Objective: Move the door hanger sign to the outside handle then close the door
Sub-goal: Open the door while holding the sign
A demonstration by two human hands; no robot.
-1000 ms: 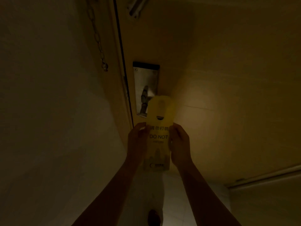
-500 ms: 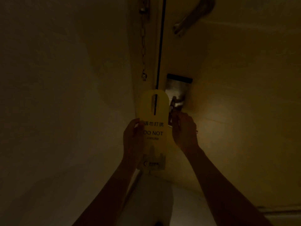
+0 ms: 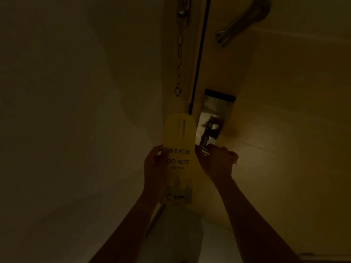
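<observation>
The room is dim. A yellow "DO NOT DISTURB" door hanger sign stands upright in my left hand, which grips its left edge. The sign is off the handle, just left of it, in front of the door frame. My right hand is closed around the metal lever of the inside door handle, below a shiny metal backplate. The door fills the right side and sits shut against its frame, a dark seam between them.
A security chain hangs from the door frame left of the seam. A metal bracket or arm is fixed to the door near the top. A plain wall fills the left side. Pale floor shows between my forearms.
My right hand let go of the sign and took hold of the door handle lever. My left hand moved the sign leftward, off the handle, and holds it alone.
</observation>
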